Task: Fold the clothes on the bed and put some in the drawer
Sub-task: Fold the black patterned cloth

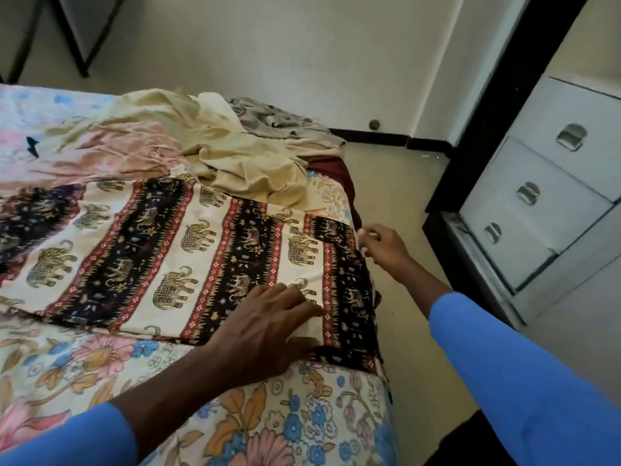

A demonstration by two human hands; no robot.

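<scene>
While the left hand [268, 327] presses flat on the elephant-print cloth [188, 250], with the right hand [383, 245] at three o'clock curled, grip unclear, the crumpled clothes [235, 156] at twelve lie unfolded.

place: home bedroom | bed [340, 174] lying under floral sheet [295, 408] | loose clothes [235, 153] lying heaped on it | white drawer unit [551, 227] with metal pulls [528, 193] standing beside bed | plain wall [268, 45] and floor [396, 203] running behind

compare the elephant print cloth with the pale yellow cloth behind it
The elephant print cloth lies spread flat; the pale yellow cloth is crumpled in a heap. The elephant print cloth has banded patterns; the pale yellow cloth is plain. Both lie on the floral sheet.
</scene>
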